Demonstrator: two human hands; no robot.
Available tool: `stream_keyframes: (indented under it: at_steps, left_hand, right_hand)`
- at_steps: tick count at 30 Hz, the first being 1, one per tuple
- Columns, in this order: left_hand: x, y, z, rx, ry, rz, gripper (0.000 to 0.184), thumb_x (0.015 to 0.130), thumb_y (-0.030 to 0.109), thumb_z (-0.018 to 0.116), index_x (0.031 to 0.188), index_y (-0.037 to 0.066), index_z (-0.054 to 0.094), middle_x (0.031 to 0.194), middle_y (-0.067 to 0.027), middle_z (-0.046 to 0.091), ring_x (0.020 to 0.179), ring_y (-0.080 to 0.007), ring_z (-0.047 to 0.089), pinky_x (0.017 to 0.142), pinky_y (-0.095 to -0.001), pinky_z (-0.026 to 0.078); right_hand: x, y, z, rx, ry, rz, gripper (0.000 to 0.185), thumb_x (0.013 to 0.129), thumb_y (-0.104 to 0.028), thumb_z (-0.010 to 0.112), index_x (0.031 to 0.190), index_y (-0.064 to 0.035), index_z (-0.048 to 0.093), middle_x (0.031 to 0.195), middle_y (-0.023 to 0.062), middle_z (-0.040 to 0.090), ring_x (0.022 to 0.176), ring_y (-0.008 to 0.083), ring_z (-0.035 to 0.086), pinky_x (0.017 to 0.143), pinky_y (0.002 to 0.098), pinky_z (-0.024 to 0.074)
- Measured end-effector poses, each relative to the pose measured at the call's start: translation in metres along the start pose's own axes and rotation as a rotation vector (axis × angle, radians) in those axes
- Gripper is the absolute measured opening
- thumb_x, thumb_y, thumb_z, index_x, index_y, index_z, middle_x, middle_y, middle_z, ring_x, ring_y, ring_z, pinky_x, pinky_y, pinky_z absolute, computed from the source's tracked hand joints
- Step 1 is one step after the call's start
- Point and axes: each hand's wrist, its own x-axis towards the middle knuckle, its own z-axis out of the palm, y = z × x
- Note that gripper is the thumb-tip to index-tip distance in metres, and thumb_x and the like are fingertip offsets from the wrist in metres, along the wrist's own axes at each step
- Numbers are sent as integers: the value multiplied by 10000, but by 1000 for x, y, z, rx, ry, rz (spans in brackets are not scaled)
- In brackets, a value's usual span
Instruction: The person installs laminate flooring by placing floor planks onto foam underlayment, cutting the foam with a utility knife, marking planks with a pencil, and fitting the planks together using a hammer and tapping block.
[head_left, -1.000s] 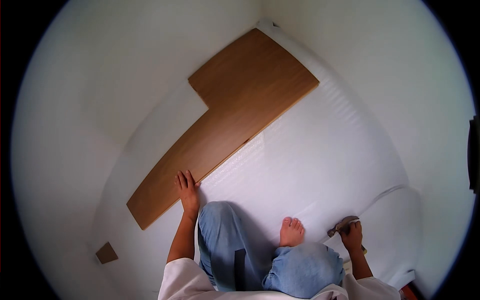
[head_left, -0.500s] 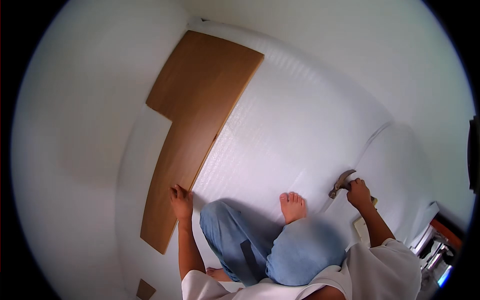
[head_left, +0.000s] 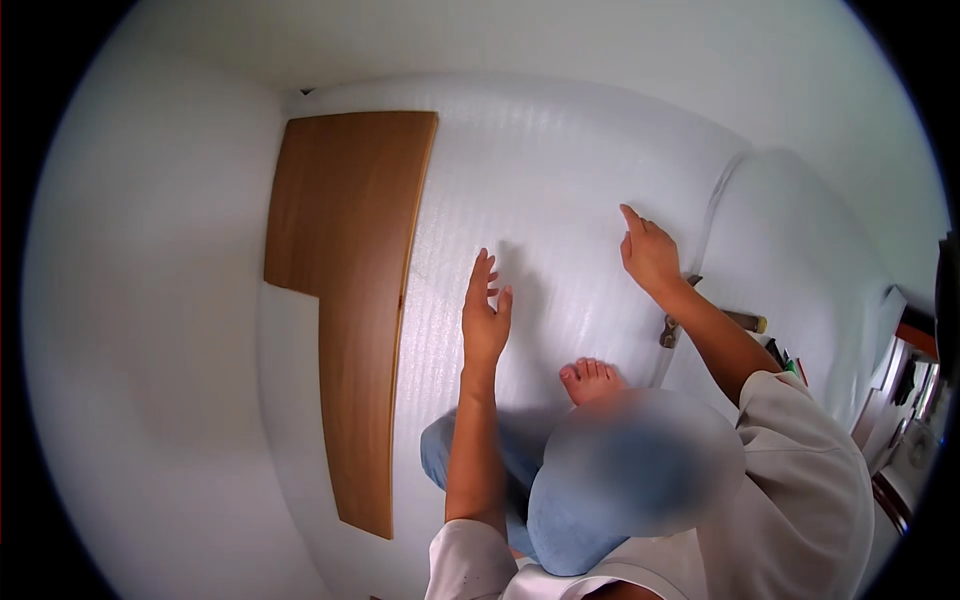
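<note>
No brand, label or other writing could be read anywhere. The left hand (head_left: 485,315) was open and empty near the middle of the frame, its fingers pointing to the top and slightly spread, the forearm rising from the bottom edge. The right hand (head_left: 650,255), right of centre, was empty too, its index finger extended toward the upper left and the others partly curled; its forearm slanted down to the lower right, passing over the hammer (head_left: 745,321). The wooden planks (head_left: 355,250) lay at left on the white sheet (head_left: 560,170), apart from both hands. The hammer's head appeared to point left, though the forearm partly hid it.
</note>
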Motion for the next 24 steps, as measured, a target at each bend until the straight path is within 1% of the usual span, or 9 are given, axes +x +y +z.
stream_keyframes:
  at_steps: [1,3,4,6,10,13,15,18,24]
  left_hand:
    - [7,0,9,3,-6,-1,599,957,35,609,1523,63,419,1536,-140,478,1293,-284,567,986,-363,516]
    - [17,-3,20,-140,20,-100,662,953,21,606,1564,87,359,1497,-115,502,1189,-231,599,944,-339,516]
    - [16,-17,24,-133,18,-100,662,953,21,606,1564,87,359,1497,-115,502,1189,-231,599,944,-339,516]
    - [21,-31,30,-140,47,-56,690,950,13,603,1579,101,333,1457,-107,520,1145,-209,600,936,-326,513]
    - [17,-30,32,-109,29,-72,694,954,12,598,1585,106,325,1436,-116,529,1129,-197,598,941,-314,509]
    - [20,-30,31,-108,24,-98,632,961,15,594,1548,84,371,1501,-106,489,1120,-190,598,935,-306,512]
    - [18,-33,31,-154,19,-57,550,962,9,595,1483,62,429,1574,-87,428,1107,-181,600,935,-300,513]
    - [18,-36,34,-139,31,-52,477,958,-7,595,1417,44,475,1616,-69,381,1098,-175,603,934,-297,513]
    - [19,-32,36,-114,46,-86,481,955,-21,590,1419,43,482,1613,-65,386,1094,-165,601,940,-291,506]
  right_hand:
    - [3,3,10,1,-2,6,452,904,-106,594,1350,-47,554,972,112,675,888,296,653,791,423,549]
    - [9,6,29,25,169,-29,456,875,-86,605,1329,-46,580,929,102,661,851,283,638,777,410,540]
    - [7,7,35,32,170,-25,456,875,-86,605,1329,-46,580,929,102,661,851,283,638,777,410,540]
    - [7,10,40,-7,298,-102,447,839,-63,609,1286,-43,616,886,93,638,821,273,620,759,401,532]
    - [1,13,39,62,318,-77,438,814,-51,605,1251,-39,637,870,90,624,799,265,604,756,395,523]
    - [6,13,36,70,320,-95,435,813,-48,602,1247,-38,637,869,89,624,798,263,601,764,389,522]
    - [3,13,34,64,325,-97,425,813,-49,605,1237,-41,640,868,88,623,802,260,603,769,383,522]
    - [3,14,35,64,290,-76,413,818,-53,605,1229,-44,640,873,85,627,815,258,608,777,380,523]
    - [2,15,35,81,293,-75,406,824,-59,608,1229,-47,635,881,80,630,828,252,610,789,380,521]
